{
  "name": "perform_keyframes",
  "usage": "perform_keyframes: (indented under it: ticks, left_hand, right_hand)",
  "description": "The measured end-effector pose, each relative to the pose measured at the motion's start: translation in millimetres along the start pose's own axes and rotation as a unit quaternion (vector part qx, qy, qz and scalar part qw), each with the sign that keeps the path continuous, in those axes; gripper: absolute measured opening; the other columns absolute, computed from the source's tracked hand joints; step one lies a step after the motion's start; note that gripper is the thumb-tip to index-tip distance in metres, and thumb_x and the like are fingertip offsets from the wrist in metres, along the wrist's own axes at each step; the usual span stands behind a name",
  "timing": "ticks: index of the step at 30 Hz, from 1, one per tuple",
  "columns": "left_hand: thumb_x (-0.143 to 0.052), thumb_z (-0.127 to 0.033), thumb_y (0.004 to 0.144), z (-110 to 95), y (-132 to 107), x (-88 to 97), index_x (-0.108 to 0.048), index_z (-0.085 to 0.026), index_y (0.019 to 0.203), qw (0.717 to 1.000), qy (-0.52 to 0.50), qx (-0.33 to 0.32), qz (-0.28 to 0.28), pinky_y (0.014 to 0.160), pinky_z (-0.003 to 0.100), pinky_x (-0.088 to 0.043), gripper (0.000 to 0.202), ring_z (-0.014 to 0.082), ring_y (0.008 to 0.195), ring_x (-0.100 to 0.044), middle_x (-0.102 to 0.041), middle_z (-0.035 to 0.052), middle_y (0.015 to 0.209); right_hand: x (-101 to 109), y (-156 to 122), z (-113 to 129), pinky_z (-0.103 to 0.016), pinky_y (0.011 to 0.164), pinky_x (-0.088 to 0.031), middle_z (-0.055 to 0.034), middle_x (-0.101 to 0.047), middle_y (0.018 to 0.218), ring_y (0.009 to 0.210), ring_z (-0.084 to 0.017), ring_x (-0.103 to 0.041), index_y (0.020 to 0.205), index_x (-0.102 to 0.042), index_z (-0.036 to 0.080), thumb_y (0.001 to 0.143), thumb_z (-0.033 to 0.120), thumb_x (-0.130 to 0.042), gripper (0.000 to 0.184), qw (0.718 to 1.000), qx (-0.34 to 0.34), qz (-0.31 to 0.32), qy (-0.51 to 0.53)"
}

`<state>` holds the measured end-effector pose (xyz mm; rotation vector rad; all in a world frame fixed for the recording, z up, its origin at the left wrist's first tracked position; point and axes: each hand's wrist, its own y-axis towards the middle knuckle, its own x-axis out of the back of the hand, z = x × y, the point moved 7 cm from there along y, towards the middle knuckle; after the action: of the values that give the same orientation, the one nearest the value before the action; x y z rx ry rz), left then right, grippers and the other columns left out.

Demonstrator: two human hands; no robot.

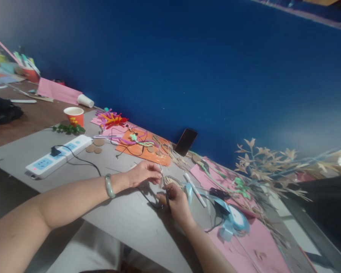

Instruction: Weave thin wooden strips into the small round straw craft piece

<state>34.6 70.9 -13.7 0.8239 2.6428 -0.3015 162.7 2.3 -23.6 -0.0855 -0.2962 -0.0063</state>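
Note:
My left hand (144, 173), with a green bangle (110, 185) at the wrist, is closed in a pinch at the table's middle. A thin pale strand (161, 175) shows at its fingertips, its kind unclear. Just to the right and nearer, my right hand (176, 201) curls its fingers around a slim dark object, mostly hidden by the hand. A black cord (147, 199) loops on the table beside the right fingers. Behind the right hand lies a coil of pale tan strands (172, 181).
A white power strip (59, 156) with a black plug lies left, near a red paper cup (74, 116). Pipe cleaners (112, 119) lie on coloured paper. A phone (185, 141) leans against the blue wall. On the right are a white pen (194, 189), blue ribbon (235, 218) and dried stems (255, 163).

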Motion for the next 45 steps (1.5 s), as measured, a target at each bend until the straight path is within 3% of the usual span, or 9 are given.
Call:
perform_keyframes:
  ticks: [16, 23, 31, 38, 40, 45]
  left_hand:
    - [-0.077, -0.032, 0.061, 0.1, 0.4, -0.6, -0.062, -0.011, 0.067, 1.000, 0.013, 0.005, 0.013, 0.061, 0.024, -0.049, 0.027, 0.0109, 0.055, -0.060, -0.064, 0.0030, 0.059]
    - [-0.077, -0.028, 0.062, 0.1, 1.8, 2.1, -0.058, -0.011, 0.073, 1.000, -0.011, -0.004, -0.002, 0.065, 0.026, -0.049, 0.028, 0.0130, 0.061, -0.063, -0.064, 0.0033, 0.064]
    - [-0.076, -0.023, 0.063, -18.0, -7.8, -14.9, -0.063, -0.012, 0.073, 0.987, 0.063, -0.104, 0.104, 0.071, 0.028, -0.050, 0.020, 0.0145, 0.072, -0.063, -0.067, 0.0064, 0.079]
    - [-0.068, -0.014, 0.066, -13.7, -12.5, -23.6, -0.065, -0.011, 0.073, 0.966, 0.144, -0.142, 0.162, 0.075, 0.027, -0.049, 0.008, 0.0154, 0.082, -0.062, -0.066, 0.0091, 0.091]
    - [-0.062, -0.012, 0.069, -11.0, -11.5, -21.8, -0.066, -0.012, 0.079, 0.966, 0.156, -0.131, 0.159, 0.071, 0.026, -0.050, 0.011, 0.0142, 0.078, -0.063, -0.065, 0.0085, 0.092]
    - [-0.060, -0.025, 0.076, -2.0, -6.4, -14.0, -0.064, -0.012, 0.089, 0.968, 0.213, -0.056, 0.123, 0.053, 0.020, -0.045, 0.019, 0.0097, 0.055, -0.056, -0.062, 0.0023, 0.066]
  right_hand:
    - [10.2, -3.1, 6.6, -0.021, 0.039, -0.027, 0.0064, -0.045, 0.046, 0.042, -0.008, -0.035, 0.070, -0.055, 0.019, 0.058, 0.044, -0.076, 0.034, 0.997, 0.022, -0.043, -0.066]
    - [11.5, -0.7, 4.0, -0.022, 0.038, -0.031, 0.0059, -0.051, 0.048, 0.038, -0.009, -0.041, 0.080, -0.052, 0.020, 0.060, 0.047, -0.076, 0.042, 0.998, 0.005, -0.052, 0.025]
    - [20.3, -2.0, 16.3, -0.021, 0.045, -0.036, 0.0054, -0.054, 0.057, 0.046, -0.009, -0.047, 0.088, -0.051, 0.020, 0.065, 0.041, -0.075, 0.040, 0.990, 0.000, -0.079, 0.117]
    - [28.6, -3.3, 21.2, -0.020, 0.043, -0.030, 0.0056, -0.055, 0.061, 0.045, -0.007, -0.041, 0.090, -0.052, 0.019, 0.062, 0.036, -0.077, 0.041, 0.985, 0.009, -0.120, 0.125]
    - [28.7, -4.0, 21.7, -0.020, 0.044, -0.030, 0.0058, -0.056, 0.062, 0.045, -0.007, -0.042, 0.089, -0.052, 0.019, 0.061, 0.035, -0.077, 0.041, 0.984, 0.010, -0.123, 0.127]
    - [21.8, -3.4, 18.8, -0.020, 0.046, -0.036, 0.0043, -0.060, 0.064, 0.048, -0.009, -0.049, 0.089, -0.052, 0.020, 0.061, 0.033, -0.079, 0.041, 0.988, 0.026, -0.086, 0.129]
